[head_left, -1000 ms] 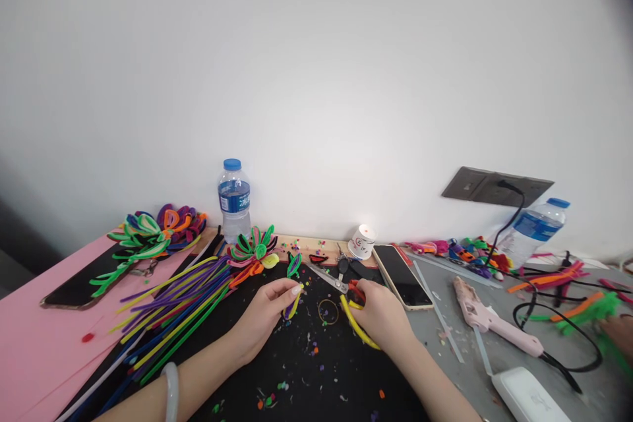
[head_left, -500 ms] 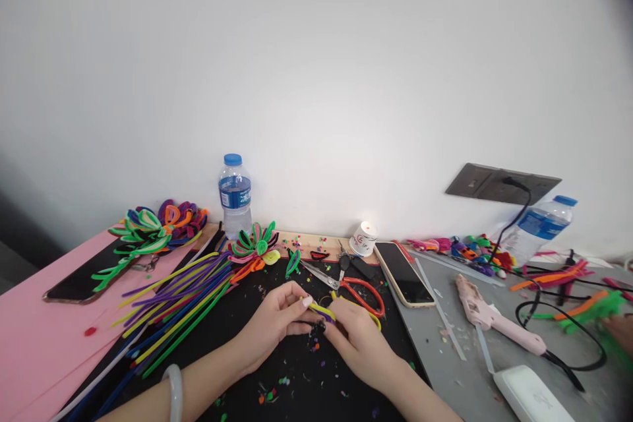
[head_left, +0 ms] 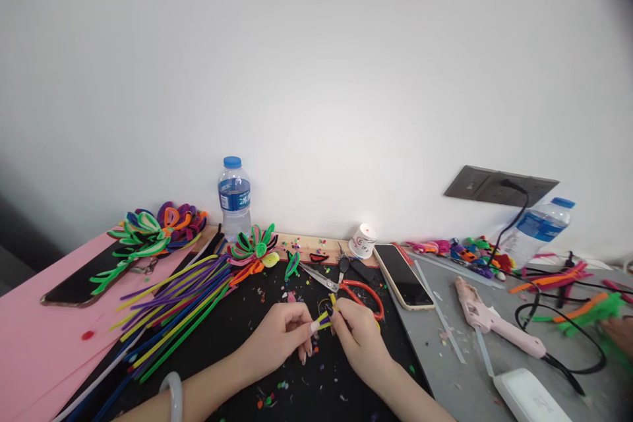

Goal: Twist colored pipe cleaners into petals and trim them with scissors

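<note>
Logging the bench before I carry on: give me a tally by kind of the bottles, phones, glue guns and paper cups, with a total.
Bottles: 2
Phones: 2
Glue gun: 1
Paper cup: 1
Total: 6

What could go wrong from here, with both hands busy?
The yellow-and-purple fuzzy stems pinched between the left hand and right hand might slip; little shows between the fingers. The red-handled metal scissors lie just beyond, blades bare, so a reaching hand could get nicked. The clear blue-capped bottle could topple onto nearby stems if bumped.
</note>
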Action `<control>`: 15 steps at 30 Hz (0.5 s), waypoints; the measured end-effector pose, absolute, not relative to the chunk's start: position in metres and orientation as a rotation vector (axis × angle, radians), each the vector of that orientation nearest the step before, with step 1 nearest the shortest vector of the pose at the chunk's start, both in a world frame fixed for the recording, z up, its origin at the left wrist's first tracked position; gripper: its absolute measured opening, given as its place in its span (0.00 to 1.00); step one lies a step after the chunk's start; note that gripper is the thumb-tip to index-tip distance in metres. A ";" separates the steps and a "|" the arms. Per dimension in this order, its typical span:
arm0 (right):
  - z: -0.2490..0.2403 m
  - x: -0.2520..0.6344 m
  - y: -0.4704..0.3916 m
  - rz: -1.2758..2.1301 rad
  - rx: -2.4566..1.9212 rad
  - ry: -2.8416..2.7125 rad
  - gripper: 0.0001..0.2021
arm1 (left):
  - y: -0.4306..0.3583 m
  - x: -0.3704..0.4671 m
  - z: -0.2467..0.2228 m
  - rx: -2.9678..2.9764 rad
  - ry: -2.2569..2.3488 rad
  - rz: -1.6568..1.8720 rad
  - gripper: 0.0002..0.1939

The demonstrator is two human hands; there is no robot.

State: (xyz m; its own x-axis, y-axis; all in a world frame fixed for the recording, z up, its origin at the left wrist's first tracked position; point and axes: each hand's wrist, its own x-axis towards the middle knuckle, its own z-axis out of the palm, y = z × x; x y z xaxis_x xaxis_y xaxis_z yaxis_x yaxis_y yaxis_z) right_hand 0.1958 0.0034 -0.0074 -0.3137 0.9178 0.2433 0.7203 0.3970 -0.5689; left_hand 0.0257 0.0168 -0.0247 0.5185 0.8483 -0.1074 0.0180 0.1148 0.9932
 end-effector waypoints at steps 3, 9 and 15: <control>-0.010 0.195 0.003 0.371 -1.432 -2.199 0.13 | 0.015 0.027 -0.025 1.303 0.856 0.750 0.15; -0.011 0.193 0.002 0.250 -1.394 -2.248 0.12 | 0.013 0.029 -0.024 1.399 0.967 0.825 0.16; -0.010 0.195 0.006 0.723 -1.315 -1.984 0.16 | 0.015 0.026 -0.026 1.406 0.839 0.710 0.14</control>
State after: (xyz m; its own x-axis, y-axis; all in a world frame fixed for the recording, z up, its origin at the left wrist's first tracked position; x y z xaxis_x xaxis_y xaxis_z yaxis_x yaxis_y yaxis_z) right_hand 0.1954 0.0056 -0.0097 -0.2923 0.9330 0.2101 0.5792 0.3475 -0.7374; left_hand 0.0265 0.0148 -0.0263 0.5406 0.8375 -0.0797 0.0603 0.0560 0.9966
